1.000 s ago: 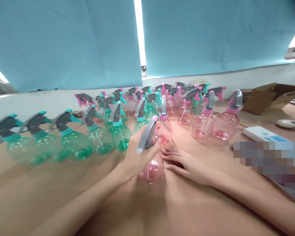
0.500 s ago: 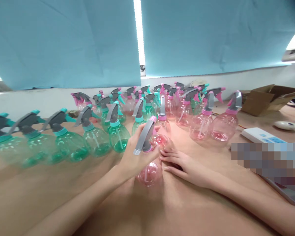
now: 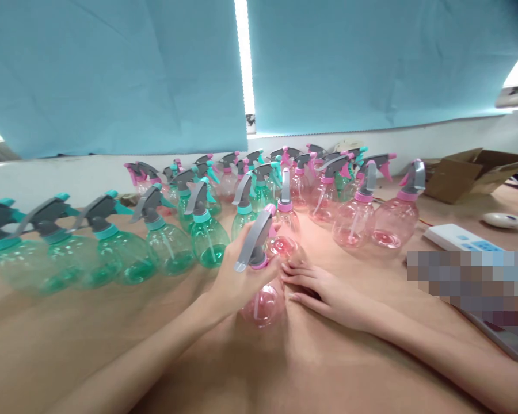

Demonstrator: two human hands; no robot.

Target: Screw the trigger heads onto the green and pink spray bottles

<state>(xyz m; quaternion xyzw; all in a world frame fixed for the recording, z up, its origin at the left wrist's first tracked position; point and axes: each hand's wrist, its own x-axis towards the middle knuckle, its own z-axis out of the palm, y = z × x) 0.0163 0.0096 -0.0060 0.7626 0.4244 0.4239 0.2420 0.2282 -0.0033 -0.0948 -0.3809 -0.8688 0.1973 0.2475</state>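
My left hand (image 3: 242, 267) is wrapped round the neck of a pink spray bottle (image 3: 264, 305) with a grey and pink trigger head, upright on the table. Its fingers on the far side are partly hidden. Flat on the table just to the right lies my right hand (image 3: 317, 287), fingers stretched out, fingertips close to the bottle; whether they touch it I cannot tell. Directly behind stands another pink spray bottle (image 3: 284, 244). A green spray bottle (image 3: 209, 244) stands left of my left hand, and a pink spray bottle (image 3: 354, 224) is beyond my right hand.
Several green spray bottles (image 3: 127, 259) form a row on the left of the wooden table (image 3: 190, 368). Pink and green ones crowd the back. On the right are an open cardboard box (image 3: 466, 175), a white mouse (image 3: 503, 220) and a white box with blue marks (image 3: 461, 238).
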